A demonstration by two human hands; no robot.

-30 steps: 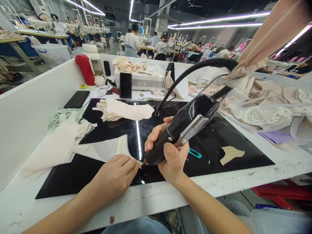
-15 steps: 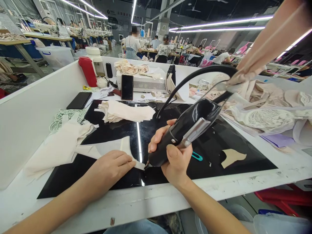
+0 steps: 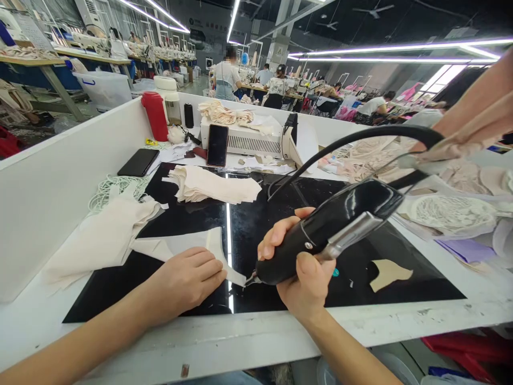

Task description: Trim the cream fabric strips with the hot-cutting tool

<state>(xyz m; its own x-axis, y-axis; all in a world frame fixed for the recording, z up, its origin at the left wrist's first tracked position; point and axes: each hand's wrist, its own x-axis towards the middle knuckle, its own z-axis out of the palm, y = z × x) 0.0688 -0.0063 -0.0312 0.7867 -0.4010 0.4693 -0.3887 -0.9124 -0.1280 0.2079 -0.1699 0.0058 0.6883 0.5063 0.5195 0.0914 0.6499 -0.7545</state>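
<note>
The cloth at lower centre seems part-worked, its end at the tool clasped in the right grip, the left grip pressing it, any pinch hidden; whether the left pile and upper-centre pile are finished is unclear.

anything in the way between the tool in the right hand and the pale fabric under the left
Nothing visible. The right hand holds the black tool with its metal tip at the fabric's narrow end; the left hand rests left of the tip.
</note>
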